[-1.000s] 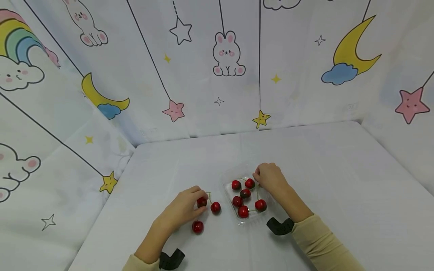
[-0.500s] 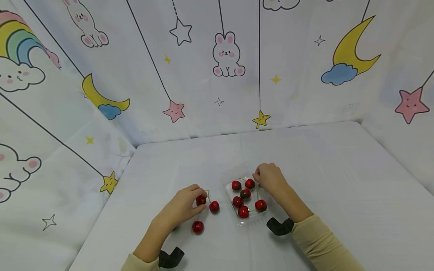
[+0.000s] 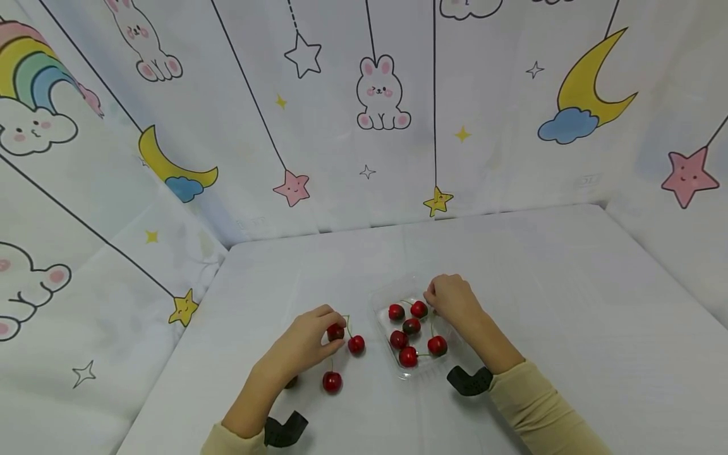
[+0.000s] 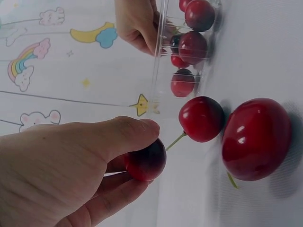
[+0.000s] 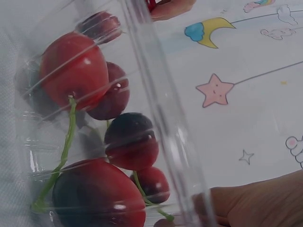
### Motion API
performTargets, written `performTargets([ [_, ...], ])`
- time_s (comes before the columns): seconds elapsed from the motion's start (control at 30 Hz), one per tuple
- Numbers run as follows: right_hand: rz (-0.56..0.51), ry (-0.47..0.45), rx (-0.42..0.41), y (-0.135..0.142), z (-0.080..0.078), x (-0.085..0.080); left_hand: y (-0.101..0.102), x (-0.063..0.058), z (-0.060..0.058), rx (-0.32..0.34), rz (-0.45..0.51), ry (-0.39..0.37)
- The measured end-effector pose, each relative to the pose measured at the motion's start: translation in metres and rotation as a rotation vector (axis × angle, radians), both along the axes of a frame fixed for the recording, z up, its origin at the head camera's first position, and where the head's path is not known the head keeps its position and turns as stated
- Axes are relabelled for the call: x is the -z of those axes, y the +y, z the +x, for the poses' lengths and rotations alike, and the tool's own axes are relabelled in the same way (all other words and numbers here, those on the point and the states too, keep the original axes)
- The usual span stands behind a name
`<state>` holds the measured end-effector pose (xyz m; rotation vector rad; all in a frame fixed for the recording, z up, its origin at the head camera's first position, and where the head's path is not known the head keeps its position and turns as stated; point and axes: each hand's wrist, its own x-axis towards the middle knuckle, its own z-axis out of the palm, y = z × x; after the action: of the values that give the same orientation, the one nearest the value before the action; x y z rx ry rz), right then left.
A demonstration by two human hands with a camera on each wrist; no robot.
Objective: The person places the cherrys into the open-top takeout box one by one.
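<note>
My left hand (image 3: pixel 304 338) pinches a dark red cherry (image 4: pixel 146 163) between thumb and fingers. A green stem runs from it to a second cherry (image 3: pixel 356 344), close beside the hand. Nearer the front, a third cherry (image 3: pixel 332 382) with a stem rests on the white table. Under the left wrist another dark cherry (image 3: pixel 292 382) is partly hidden. My right hand (image 3: pixel 453 300) grips the far right edge of a clear plastic box (image 5: pixel 175 132); its fingertips are mostly hidden. Several red cherries (image 3: pixel 408 356), some with stems, lie inside the box.
The white tabletop (image 3: pixel 529 284) extends around the box. Behind and to the left rises a white backdrop (image 3: pixel 341 145) printed with rabbits, stars and moons. Black curved mounts (image 3: pixel 469 381) stick out from both wrists, close above the table.
My left hand has shifted slightly away and to the left with the pinched cherry, and the stem-joined cherry has moved along. More of the cherry under the wrist shows. The right hand has stayed put.
</note>
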<state>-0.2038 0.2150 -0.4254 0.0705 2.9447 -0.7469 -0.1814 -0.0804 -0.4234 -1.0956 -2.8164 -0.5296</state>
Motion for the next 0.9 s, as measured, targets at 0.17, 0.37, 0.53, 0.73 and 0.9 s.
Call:
performTargets([
  [0.17, -0.003, 0.006, 0.001, 0.0, 0.0, 0.0, 0.002, -0.004, -0.001, -0.009, -0.004, -0.002],
  [0.37, 0.002, 0.004, 0.003, 0.0, 0.0, 0.001, 0.003, -0.01, -0.001, -0.013, 0.0, -0.009],
  [0.53, 0.004, -0.004, 0.007, 0.001, -0.001, 0.002, 0.003, -0.013, -0.001, -0.013, 0.001, 0.005],
  [0.73, -0.005, -0.008, 0.005, 0.001, -0.001, 0.003, 0.003, -0.016, -0.002, -0.016, 0.0, 0.009],
  [0.9, 0.001, -0.005, 0.01, 0.0, -0.001, 0.003, 0.003, -0.02, -0.002, -0.01, 0.006, 0.027],
])
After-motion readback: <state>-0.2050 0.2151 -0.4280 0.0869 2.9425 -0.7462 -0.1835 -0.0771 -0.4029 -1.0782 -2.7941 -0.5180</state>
